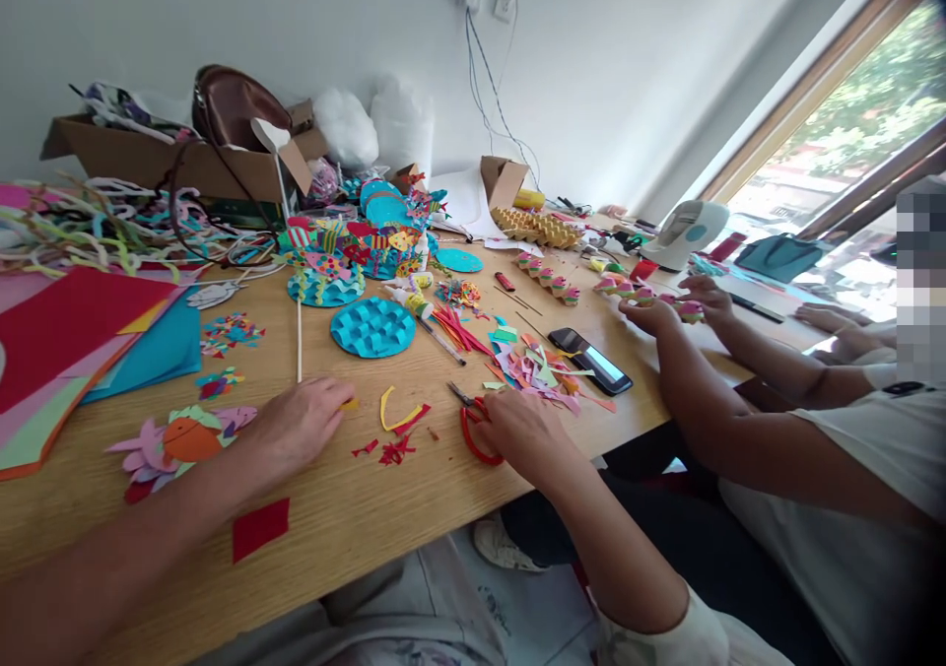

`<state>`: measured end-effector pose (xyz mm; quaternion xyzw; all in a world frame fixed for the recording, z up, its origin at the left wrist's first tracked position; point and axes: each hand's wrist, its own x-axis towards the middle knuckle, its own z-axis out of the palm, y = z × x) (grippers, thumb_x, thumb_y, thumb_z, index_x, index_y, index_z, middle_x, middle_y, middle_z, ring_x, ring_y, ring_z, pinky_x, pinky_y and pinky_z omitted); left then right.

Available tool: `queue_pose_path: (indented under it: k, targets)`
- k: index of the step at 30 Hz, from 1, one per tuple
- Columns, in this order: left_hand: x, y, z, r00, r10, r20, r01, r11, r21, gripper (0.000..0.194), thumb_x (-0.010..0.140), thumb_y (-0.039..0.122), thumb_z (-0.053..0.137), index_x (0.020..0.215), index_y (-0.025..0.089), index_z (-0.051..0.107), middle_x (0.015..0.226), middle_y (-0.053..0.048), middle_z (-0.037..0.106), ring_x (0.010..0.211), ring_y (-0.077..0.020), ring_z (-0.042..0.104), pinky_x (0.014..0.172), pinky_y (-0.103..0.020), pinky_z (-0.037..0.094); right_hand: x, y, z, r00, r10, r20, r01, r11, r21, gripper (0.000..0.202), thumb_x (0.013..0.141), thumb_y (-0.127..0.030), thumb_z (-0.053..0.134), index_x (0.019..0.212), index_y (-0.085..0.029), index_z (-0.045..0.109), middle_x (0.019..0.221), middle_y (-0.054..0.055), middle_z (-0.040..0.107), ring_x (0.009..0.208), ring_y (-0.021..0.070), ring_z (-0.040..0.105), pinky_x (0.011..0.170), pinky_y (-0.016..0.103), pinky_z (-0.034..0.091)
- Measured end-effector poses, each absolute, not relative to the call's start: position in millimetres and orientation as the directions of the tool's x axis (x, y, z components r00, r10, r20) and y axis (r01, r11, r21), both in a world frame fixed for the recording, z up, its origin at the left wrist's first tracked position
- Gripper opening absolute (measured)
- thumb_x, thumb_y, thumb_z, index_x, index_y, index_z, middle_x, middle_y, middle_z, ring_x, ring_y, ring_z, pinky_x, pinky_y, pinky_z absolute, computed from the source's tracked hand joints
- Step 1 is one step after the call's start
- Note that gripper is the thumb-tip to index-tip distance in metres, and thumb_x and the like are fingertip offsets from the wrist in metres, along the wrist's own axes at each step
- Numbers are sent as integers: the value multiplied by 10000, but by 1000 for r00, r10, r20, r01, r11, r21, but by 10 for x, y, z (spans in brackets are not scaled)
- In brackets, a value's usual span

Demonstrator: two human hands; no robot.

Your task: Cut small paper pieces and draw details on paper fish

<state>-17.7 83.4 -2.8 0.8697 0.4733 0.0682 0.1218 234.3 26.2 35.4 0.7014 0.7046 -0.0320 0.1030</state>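
My left hand [306, 420] rests low over the table, its fingertips pinched on a small yellow paper piece [350, 404]. My right hand [521, 430] grips red-handled scissors [473, 428] lying near the table's front edge, the blades pointing away to the left. Between the hands lie a bent yellow paper strip [391, 412] and small red paper scraps [397, 451]. Left of my left wrist are cut paper fish shapes [188, 437], and a red paper rectangle [261, 529] lies below my forearm. A white stick [299, 341] stands just beyond my left hand.
A blue textured disc [372, 327], glue bottles [410, 298] and a pile of paper strips [536, 366] lie ahead. A phone [591, 361] is at right. Coloured sheets [74, 361] spread at left. A co-worker's hands [654, 316] hold a colourful strip at right.
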Motion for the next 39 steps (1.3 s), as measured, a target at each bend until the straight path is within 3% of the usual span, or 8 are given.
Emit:
queue_pose_path:
  k: [4, 9, 13, 16, 20, 25, 32, 39]
  targets:
    - [-190, 785, -11, 553, 831, -60, 825, -536, 180, 305, 854, 175, 347, 1002, 199, 612, 965, -84, 595, 886, -231, 598, 761, -337, 450, 2294, 233, 397, -65, 991, -120, 998, 63, -21, 203, 842, -195, 498, 911, -143, 681, 880, 117, 689, 783, 230, 646, 591, 276, 388]
    - [-185, 740, 54, 562, 827, -8, 815, -552, 177, 302, 857, 135, 361, 1011, 180, 617, 998, -80, 590, 882, -208, 598, 758, -320, 471, 2194, 281, 307, -417, 909, -8, 874, 398, -277, 462, 790, -255, 615, 1241, -197, 533, 1271, 96, 531, 1105, 229, 534, 865, 305, 415]
    - [-163, 687, 94, 620, 781, 79, 767, -624, 151, 298, 830, 79, 379, 951, 172, 636, 1015, -78, 630, 978, -215, 573, 858, -344, 450, 2048, 427, 224, -537, 842, -50, 815, 502, -291, 651, 755, -305, 669, 1346, -201, 417, 1392, 113, 414, 1238, 266, 411, 972, 365, 362]
    - [-151, 656, 92, 651, 755, 79, 737, -653, 172, 325, 812, 50, 373, 943, 163, 648, 1031, -80, 659, 1008, -214, 576, 889, -342, 443, 1952, 550, 205, -585, 807, -84, 791, 544, -278, 635, 738, -347, 686, 1316, -231, 450, 1406, 101, 398, 1239, 285, 401, 961, 391, 367]
    - [-175, 649, 93, 588, 809, 21, 779, -573, 256, 379, 813, 64, 337, 1035, 150, 633, 1067, -92, 671, 969, -210, 618, 835, -323, 477, 1881, 620, 214, -637, 764, -100, 755, 594, -277, 358, 734, -331, 698, 1061, -202, 632, 1180, 83, 573, 1065, 246, 526, 846, 330, 414]
    - [-190, 586, 127, 554, 832, 10, 762, -512, 397, 354, 808, 158, 378, 1019, 183, 661, 1052, -78, 688, 957, -225, 634, 839, -325, 473, 1842, 526, 235, -574, 813, -91, 804, 539, -251, 123, 781, -218, 639, 883, -154, 664, 1002, 76, 610, 878, 182, 571, 752, 267, 398]
    - [-176, 375, -13, 469, 871, -145, 489, -119, 864, 410, 718, 273, 484, 1106, 234, 613, 1117, -49, 671, 1049, -232, 608, 878, -332, 474, 1827, 415, 139, -518, 853, -67, 839, 492, -233, 91, 825, -193, 584, 864, -150, 654, 879, 54, 621, 799, 150, 579, 664, 223, 372]
    - [-69, 251, -5, 479, 825, -300, 233, 209, 950, 596, 634, 314, 555, 1209, 170, 496, 1316, -109, 523, 1210, -241, 481, 995, -367, 387, 1769, 366, 110, -464, 884, -63, 851, 425, -309, 155, 866, -138, 509, 878, -149, 663, 870, 55, 622, 810, 136, 576, 690, 212, 383]
